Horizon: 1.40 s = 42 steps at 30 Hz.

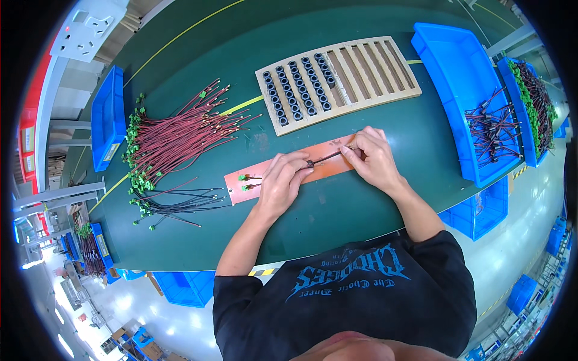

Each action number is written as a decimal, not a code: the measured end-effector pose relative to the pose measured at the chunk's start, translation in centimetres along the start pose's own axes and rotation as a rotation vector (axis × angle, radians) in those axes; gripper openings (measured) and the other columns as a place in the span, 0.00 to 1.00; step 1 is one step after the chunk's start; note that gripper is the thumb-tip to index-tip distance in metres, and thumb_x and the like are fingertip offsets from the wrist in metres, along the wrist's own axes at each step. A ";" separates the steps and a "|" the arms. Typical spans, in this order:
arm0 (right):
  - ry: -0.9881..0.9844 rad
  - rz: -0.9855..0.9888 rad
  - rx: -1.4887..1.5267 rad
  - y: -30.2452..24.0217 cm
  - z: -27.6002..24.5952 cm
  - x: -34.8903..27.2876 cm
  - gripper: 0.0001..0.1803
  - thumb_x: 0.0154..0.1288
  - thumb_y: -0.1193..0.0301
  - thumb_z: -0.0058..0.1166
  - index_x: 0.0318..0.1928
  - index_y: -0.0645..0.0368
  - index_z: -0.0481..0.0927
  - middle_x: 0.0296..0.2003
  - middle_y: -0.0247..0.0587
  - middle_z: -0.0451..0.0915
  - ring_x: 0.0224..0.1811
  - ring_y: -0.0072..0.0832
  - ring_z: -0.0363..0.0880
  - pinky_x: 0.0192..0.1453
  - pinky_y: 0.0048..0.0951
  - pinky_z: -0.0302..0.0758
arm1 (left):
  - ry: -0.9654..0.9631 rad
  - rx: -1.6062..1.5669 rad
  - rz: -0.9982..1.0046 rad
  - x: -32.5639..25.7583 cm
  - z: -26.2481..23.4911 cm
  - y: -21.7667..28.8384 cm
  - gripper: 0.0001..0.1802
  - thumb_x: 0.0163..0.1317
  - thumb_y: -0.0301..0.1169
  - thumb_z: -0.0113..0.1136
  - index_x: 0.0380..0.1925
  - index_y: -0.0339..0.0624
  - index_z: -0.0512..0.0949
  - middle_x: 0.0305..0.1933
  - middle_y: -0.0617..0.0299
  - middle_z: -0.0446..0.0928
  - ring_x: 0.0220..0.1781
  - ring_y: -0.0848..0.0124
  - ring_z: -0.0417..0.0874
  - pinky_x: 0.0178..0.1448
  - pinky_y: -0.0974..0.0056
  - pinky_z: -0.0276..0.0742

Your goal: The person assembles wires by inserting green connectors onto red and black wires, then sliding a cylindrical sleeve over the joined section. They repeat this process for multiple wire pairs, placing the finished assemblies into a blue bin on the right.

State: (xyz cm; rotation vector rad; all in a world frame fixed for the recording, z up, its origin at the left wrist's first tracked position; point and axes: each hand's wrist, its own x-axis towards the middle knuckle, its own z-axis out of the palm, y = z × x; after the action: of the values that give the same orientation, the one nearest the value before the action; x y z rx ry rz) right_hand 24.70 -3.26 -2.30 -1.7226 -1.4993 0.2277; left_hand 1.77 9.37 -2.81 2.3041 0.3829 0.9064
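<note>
A long orange-copper board lies across the green table in front of me. My left hand is closed over its middle, with the fingertips at a small black cylindrical part. From that part a dark cable runs right to my right hand, whose thumb and fingers pinch its far end. Two green connectors rest on the board's left end, their short wires passing under my left hand. My palms hide part of the wires and the board.
Red wires with green connectors lie at the left, black wires nearer me. Behind the board stands a slotted wooden rack, partly filled with black ring-shaped parts. Blue bins stand left and right; the right one holds wired parts.
</note>
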 end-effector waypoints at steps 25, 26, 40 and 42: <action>0.011 -0.038 -0.011 -0.1 -0.1 -0.2 0.15 0.64 0.71 0.68 0.26 0.56 0.74 0.23 0.34 0.74 0.33 0.35 0.74 0.50 0.40 0.68 | -0.016 0.130 -0.043 0.6 0.1 1.6 0.11 0.51 0.18 0.76 0.36 0.33 0.87 0.42 0.55 0.86 0.46 0.58 0.85 0.48 0.58 0.83; 0.017 -0.045 -0.018 0.0 -0.1 -0.3 0.15 0.64 0.71 0.68 0.26 0.56 0.74 0.23 0.34 0.74 0.33 0.35 0.74 0.50 0.40 0.68 | -0.019 0.127 -0.026 0.6 0.1 1.4 0.11 0.51 0.19 0.76 0.36 0.34 0.87 0.42 0.55 0.86 0.46 0.58 0.85 0.48 0.58 0.83; -0.011 0.051 -0.010 1.0 -0.3 -0.4 0.12 0.67 0.71 0.65 0.28 0.56 0.75 0.28 0.35 0.72 0.36 0.36 0.68 0.45 0.39 0.63 | -0.077 0.027 -0.131 0.2 0.4 0.6 0.17 0.56 0.17 0.74 0.43 0.36 0.78 0.42 0.53 0.82 0.45 0.58 0.84 0.47 0.59 0.85; -0.003 0.074 0.013 1.1 -0.5 -0.4 0.12 0.67 0.71 0.65 0.28 0.56 0.76 0.28 0.35 0.72 0.36 0.35 0.69 0.45 0.39 0.63 | -0.027 -0.139 -0.295 -0.5 0.7 0.5 0.20 0.58 0.17 0.73 0.46 0.38 0.73 0.44 0.52 0.81 0.44 0.60 0.84 0.45 0.61 0.87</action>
State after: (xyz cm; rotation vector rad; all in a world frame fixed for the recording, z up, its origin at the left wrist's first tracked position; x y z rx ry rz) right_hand 25.71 -3.74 -2.88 -1.7701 -1.4343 0.2788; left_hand 1.93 8.40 -3.13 2.0622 0.6103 0.7298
